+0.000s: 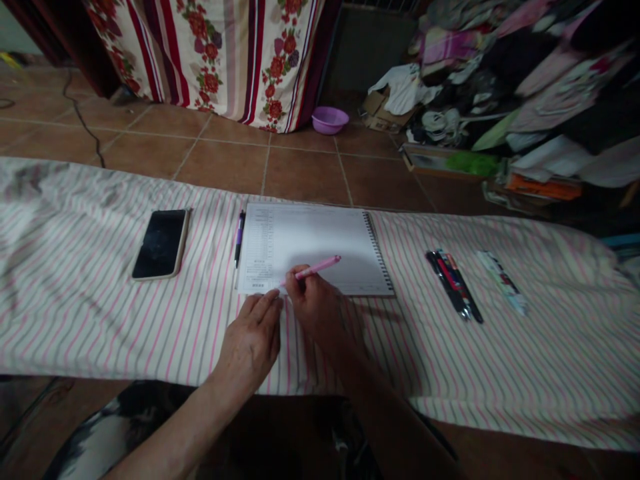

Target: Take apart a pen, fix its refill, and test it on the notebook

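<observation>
Writing posture at a cloth-covered desk, seen from the head. The right hand has its grip closed on a pink pen, which slants up to the right with its lower end near the front edge of a spiral notebook. The left hand lies palm down with its grip open, the fingers extended and the fingertips at that same edge, just beside the pen's lower end. The notebook lies flat in the middle of the desk, binding to the right; a printed column runs down its left side, too small to read. Along the left margin lies a dark-and-purple pen; farther left, a phone. To the right are a cluster of pens and, near it, a whitish pen. Beyond, a purple basin stands on the tiled floor.
</observation>
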`<action>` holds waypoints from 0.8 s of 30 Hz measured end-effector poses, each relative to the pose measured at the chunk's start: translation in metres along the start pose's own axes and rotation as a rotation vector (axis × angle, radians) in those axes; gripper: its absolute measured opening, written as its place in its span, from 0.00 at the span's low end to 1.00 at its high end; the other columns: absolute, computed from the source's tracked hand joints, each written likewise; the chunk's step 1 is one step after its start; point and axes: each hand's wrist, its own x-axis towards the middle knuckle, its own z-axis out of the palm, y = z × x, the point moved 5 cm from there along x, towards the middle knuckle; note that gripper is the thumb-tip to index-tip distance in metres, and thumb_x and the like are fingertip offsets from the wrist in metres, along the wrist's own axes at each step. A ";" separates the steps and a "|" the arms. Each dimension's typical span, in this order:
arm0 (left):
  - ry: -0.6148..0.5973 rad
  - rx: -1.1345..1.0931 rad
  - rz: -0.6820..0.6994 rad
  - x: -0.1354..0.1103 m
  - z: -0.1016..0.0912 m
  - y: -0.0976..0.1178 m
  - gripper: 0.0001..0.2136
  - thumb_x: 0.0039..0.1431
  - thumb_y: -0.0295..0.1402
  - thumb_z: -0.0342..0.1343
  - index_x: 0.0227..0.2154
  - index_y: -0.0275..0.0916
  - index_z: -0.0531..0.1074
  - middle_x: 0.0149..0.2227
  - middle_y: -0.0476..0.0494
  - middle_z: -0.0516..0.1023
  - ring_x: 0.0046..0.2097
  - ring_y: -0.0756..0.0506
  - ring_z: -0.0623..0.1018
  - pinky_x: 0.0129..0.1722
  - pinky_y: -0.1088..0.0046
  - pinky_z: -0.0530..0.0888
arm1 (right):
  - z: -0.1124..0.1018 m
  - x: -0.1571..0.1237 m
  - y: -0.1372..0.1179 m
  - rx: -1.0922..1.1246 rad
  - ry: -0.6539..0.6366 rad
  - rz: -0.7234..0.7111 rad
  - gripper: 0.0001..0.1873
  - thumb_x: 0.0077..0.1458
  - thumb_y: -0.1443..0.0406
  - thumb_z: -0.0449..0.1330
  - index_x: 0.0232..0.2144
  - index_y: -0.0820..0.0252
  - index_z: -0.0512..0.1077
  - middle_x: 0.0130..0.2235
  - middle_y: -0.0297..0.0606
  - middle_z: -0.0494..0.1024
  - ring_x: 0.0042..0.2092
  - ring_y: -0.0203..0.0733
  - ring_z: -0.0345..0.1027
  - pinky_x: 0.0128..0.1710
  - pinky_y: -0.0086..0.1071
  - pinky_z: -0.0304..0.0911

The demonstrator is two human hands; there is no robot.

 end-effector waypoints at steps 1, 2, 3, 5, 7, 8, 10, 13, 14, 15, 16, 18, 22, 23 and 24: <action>-0.004 -0.002 -0.005 0.000 0.000 0.000 0.15 0.58 0.21 0.49 0.48 0.30 0.70 0.50 0.33 0.74 0.47 0.40 0.72 0.48 0.57 0.76 | 0.000 0.000 0.001 0.016 0.005 0.004 0.14 0.61 0.60 0.49 0.34 0.59 0.72 0.31 0.39 0.81 0.33 0.42 0.76 0.32 0.29 0.62; -0.007 -0.002 -0.010 0.000 0.000 0.000 0.15 0.58 0.21 0.48 0.48 0.30 0.70 0.50 0.33 0.74 0.47 0.40 0.72 0.48 0.56 0.75 | -0.001 -0.001 0.002 0.034 0.014 0.012 0.14 0.61 0.59 0.49 0.34 0.58 0.72 0.31 0.39 0.81 0.33 0.42 0.76 0.33 0.29 0.62; -0.012 -0.002 -0.013 0.000 0.000 0.000 0.15 0.58 0.21 0.48 0.48 0.31 0.70 0.51 0.33 0.74 0.47 0.40 0.72 0.48 0.56 0.75 | -0.001 -0.001 0.003 0.050 0.023 0.022 0.14 0.61 0.59 0.49 0.34 0.58 0.72 0.31 0.39 0.81 0.34 0.41 0.76 0.33 0.28 0.62; -0.014 -0.001 -0.014 0.000 0.000 0.000 0.15 0.58 0.21 0.48 0.47 0.31 0.70 0.51 0.33 0.74 0.47 0.40 0.72 0.47 0.56 0.76 | -0.002 -0.002 0.004 0.063 0.038 0.031 0.14 0.61 0.58 0.49 0.34 0.58 0.72 0.31 0.39 0.82 0.33 0.41 0.76 0.32 0.28 0.62; -0.007 -0.001 -0.016 0.000 0.000 0.000 0.15 0.58 0.21 0.48 0.47 0.32 0.70 0.50 0.33 0.74 0.47 0.40 0.72 0.47 0.55 0.76 | -0.001 -0.002 0.003 0.048 0.038 0.022 0.14 0.61 0.58 0.49 0.35 0.57 0.72 0.31 0.40 0.82 0.33 0.41 0.76 0.32 0.28 0.62; -0.001 -0.002 -0.016 0.000 -0.001 0.000 0.14 0.58 0.21 0.48 0.46 0.32 0.70 0.50 0.34 0.75 0.46 0.40 0.72 0.47 0.55 0.76 | -0.001 -0.002 0.003 0.035 0.033 0.016 0.14 0.61 0.59 0.49 0.34 0.58 0.72 0.31 0.40 0.81 0.33 0.41 0.76 0.32 0.29 0.62; 0.004 -0.005 -0.014 0.001 -0.002 0.000 0.14 0.59 0.21 0.48 0.46 0.32 0.70 0.49 0.34 0.75 0.46 0.40 0.72 0.47 0.55 0.76 | -0.001 -0.002 0.001 0.018 0.022 0.008 0.14 0.61 0.60 0.50 0.34 0.58 0.72 0.30 0.39 0.81 0.32 0.42 0.76 0.31 0.29 0.62; -0.009 -0.013 -0.016 0.001 -0.002 0.001 0.14 0.59 0.21 0.48 0.47 0.31 0.70 0.49 0.34 0.75 0.46 0.40 0.72 0.47 0.57 0.76 | -0.003 -0.003 0.002 0.029 0.040 0.022 0.14 0.61 0.59 0.49 0.33 0.58 0.73 0.30 0.39 0.81 0.32 0.42 0.76 0.31 0.28 0.62; -0.013 -0.011 -0.017 0.001 -0.001 0.001 0.14 0.59 0.21 0.48 0.47 0.30 0.70 0.50 0.34 0.75 0.46 0.40 0.72 0.47 0.58 0.76 | -0.004 -0.003 0.003 0.044 0.058 0.028 0.15 0.61 0.58 0.49 0.33 0.58 0.72 0.30 0.40 0.81 0.31 0.41 0.76 0.30 0.28 0.62; -0.015 -0.008 -0.017 0.001 -0.001 0.000 0.14 0.59 0.21 0.48 0.46 0.30 0.70 0.50 0.34 0.75 0.46 0.40 0.72 0.47 0.58 0.76 | -0.005 -0.003 0.004 0.058 0.077 0.033 0.15 0.61 0.58 0.49 0.33 0.59 0.72 0.30 0.40 0.81 0.31 0.41 0.76 0.30 0.28 0.62; -0.016 -0.004 -0.016 0.001 -0.001 0.000 0.14 0.59 0.21 0.48 0.46 0.30 0.71 0.50 0.34 0.75 0.46 0.40 0.72 0.47 0.58 0.76 | -0.005 -0.003 0.005 0.065 0.092 0.034 0.15 0.61 0.58 0.48 0.33 0.59 0.72 0.30 0.41 0.81 0.31 0.41 0.76 0.30 0.28 0.63; -0.018 0.000 -0.014 0.001 -0.001 0.000 0.13 0.59 0.21 0.48 0.46 0.29 0.71 0.49 0.33 0.75 0.46 0.40 0.72 0.47 0.58 0.76 | -0.004 -0.003 0.006 0.053 0.104 0.024 0.15 0.61 0.59 0.49 0.33 0.59 0.72 0.30 0.42 0.81 0.31 0.41 0.76 0.31 0.28 0.63; -0.016 -0.010 -0.012 0.000 -0.001 0.000 0.14 0.59 0.21 0.49 0.46 0.29 0.71 0.50 0.33 0.75 0.46 0.40 0.71 0.47 0.57 0.75 | -0.002 -0.002 0.007 0.036 0.097 0.017 0.14 0.61 0.59 0.49 0.33 0.59 0.72 0.30 0.43 0.81 0.32 0.43 0.76 0.32 0.29 0.64; -0.017 -0.010 -0.013 0.000 -0.001 0.000 0.14 0.59 0.21 0.49 0.46 0.30 0.71 0.50 0.33 0.74 0.47 0.40 0.72 0.47 0.57 0.75 | -0.001 -0.002 0.007 0.043 0.091 0.017 0.14 0.61 0.58 0.49 0.33 0.59 0.72 0.30 0.43 0.81 0.32 0.43 0.76 0.32 0.30 0.64; -0.018 -0.007 -0.014 0.000 -0.002 0.000 0.14 0.59 0.21 0.48 0.46 0.30 0.71 0.50 0.34 0.75 0.47 0.40 0.72 0.48 0.56 0.75 | -0.001 -0.002 0.007 0.050 0.087 0.018 0.14 0.61 0.58 0.49 0.33 0.58 0.71 0.30 0.43 0.81 0.32 0.43 0.76 0.32 0.30 0.64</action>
